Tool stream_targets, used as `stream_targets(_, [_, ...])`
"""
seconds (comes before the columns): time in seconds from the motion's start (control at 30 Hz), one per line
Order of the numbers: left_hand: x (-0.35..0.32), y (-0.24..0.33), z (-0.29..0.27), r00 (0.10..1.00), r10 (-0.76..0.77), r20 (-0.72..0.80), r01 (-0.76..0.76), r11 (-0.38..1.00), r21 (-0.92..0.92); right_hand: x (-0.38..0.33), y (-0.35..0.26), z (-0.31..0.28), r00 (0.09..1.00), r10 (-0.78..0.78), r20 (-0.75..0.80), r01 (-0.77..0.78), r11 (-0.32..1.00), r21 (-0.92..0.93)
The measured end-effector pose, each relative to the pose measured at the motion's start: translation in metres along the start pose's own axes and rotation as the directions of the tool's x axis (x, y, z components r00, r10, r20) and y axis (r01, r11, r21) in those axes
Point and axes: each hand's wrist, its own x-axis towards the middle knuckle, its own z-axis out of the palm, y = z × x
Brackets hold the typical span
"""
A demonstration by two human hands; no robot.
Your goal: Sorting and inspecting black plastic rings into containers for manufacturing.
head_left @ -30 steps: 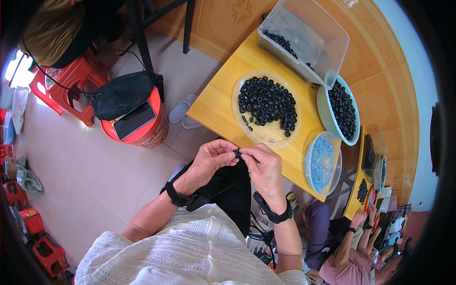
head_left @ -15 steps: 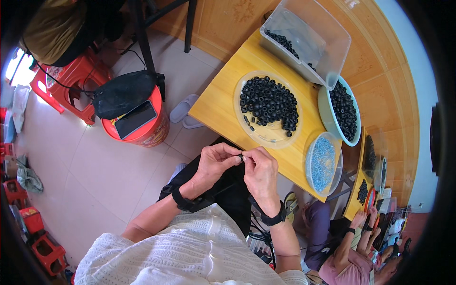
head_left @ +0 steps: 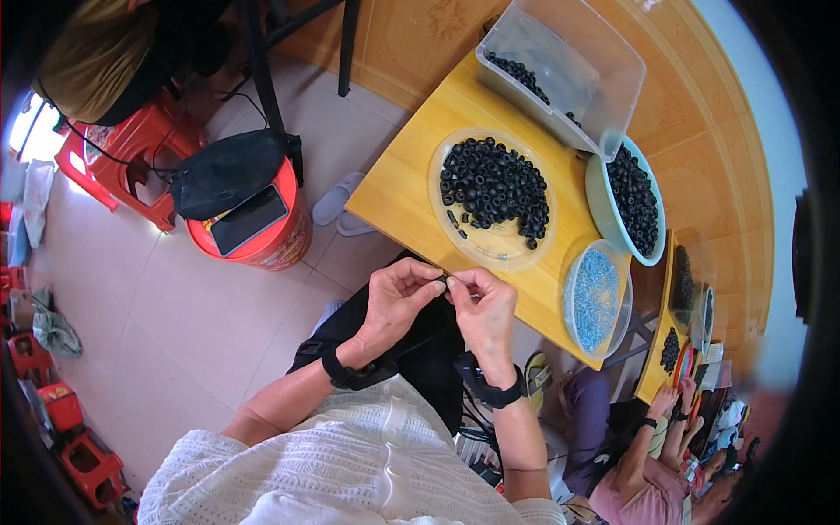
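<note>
My left hand [head_left: 398, 302] and my right hand [head_left: 483, 311] meet above my lap, just off the near edge of the yellow table [head_left: 394, 192]. Their thumbs and fingers pinch a small black piece [head_left: 443, 282] between them; the fingertips cover most of it. Beyond the hands, a clear round tray [head_left: 500, 255] holds a heap of black ring-shaped pieces [head_left: 497, 184]. A few pieces lie apart at its left side, and what look like small springs lie at its near side. To the right stands a clear round tub of small blue pieces [head_left: 595, 302].
At the table's far end a clear rectangular box [head_left: 604, 52] lies tilted against a pale blue bowl [head_left: 604, 210], both holding black pieces. Left is a red bucket [head_left: 284, 241] with a black bag and a phone [head_left: 249, 220]. Another person's hands [head_left: 669, 402] work at lower right.
My hands stay together around the small black piece, with the right fingers slightly shifted. The rest looks the same.
</note>
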Motion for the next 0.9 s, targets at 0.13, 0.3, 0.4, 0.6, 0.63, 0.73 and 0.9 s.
stream_targets(0.13, [-0.001,-0.006,0.001,0.996,0.054,-0.071,-0.049,0.997,0.066,-0.011,-0.009,0.013,0.946,-0.321,-0.042,0.290,0.898,-0.331])
stream_targets(0.3, [0.001,-0.005,0.002,0.990,0.010,-0.143,-0.005,0.999,0.033,-0.013,-0.003,0.023,0.957,-0.283,-0.058,0.255,0.921,-0.295])
stream_targets(0.4, [0.001,0.000,0.004,0.991,-0.020,-0.133,0.027,0.999,0.047,-0.011,0.000,0.023,0.943,-0.317,-0.103,0.279,0.920,-0.275])
stream_targets(0.6, [0.000,0.009,0.011,0.991,-0.085,-0.100,0.092,0.993,0.073,-0.009,0.004,0.011,0.910,-0.395,-0.124,0.325,0.867,-0.378])
stream_targets(0.63, [0.000,0.011,0.014,0.989,-0.109,-0.100,0.116,0.991,0.069,-0.009,0.001,0.008,0.915,-0.386,-0.120,0.319,0.871,-0.374])
stream_targets(0.73, [0.002,0.007,0.017,0.985,-0.169,-0.046,0.173,0.978,0.120,-0.010,-0.005,-0.004,0.917,-0.388,-0.089,0.319,0.850,-0.418])
stream_targets(0.9, [-0.001,0.005,0.009,0.958,-0.288,0.020,0.263,0.901,0.344,-0.017,0.006,-0.010,0.918,-0.395,0.021,0.351,0.788,-0.505])
